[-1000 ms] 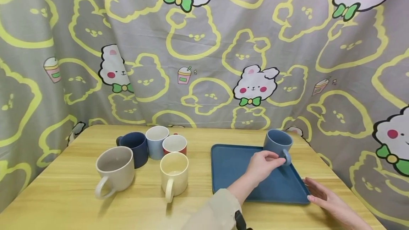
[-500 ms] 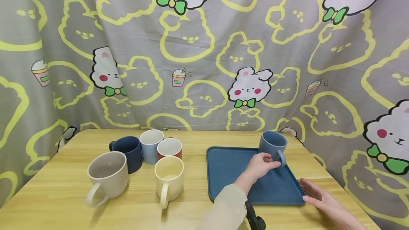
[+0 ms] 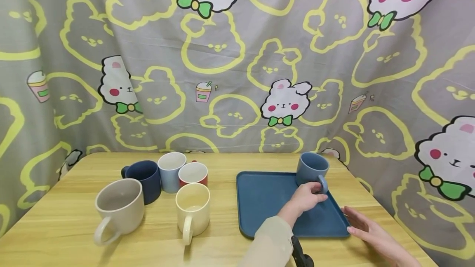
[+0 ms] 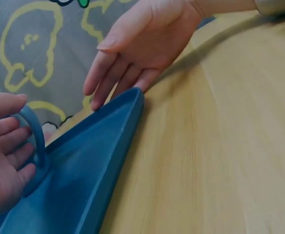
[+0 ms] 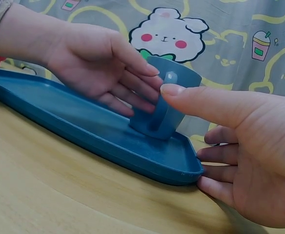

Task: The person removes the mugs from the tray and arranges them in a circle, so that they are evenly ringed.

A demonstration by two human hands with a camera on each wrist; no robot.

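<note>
A grey-blue mug stands upright in the far right corner of the dark blue tray, its handle turned towards the near right. My left hand reaches over the tray. In the right wrist view that hand has loosely extended fingers right beside the mug and its handle, not wrapped round either. At the tray's near right corner is my right hand. The right wrist view has its fingertips touching the tray's rim, with the fingers extended and the thumb raised apart.
To the left stand several mugs: a large beige one, a navy one, a light blue one, a red one with white inside and a cream-yellow one. A patterned curtain hangs behind the wooden table.
My left hand has lowered slightly from the mug's handle, its fingertips now just below it. Mug and tray keep their places, my right hand stays at the rim, and the head view has shifted slightly.
</note>
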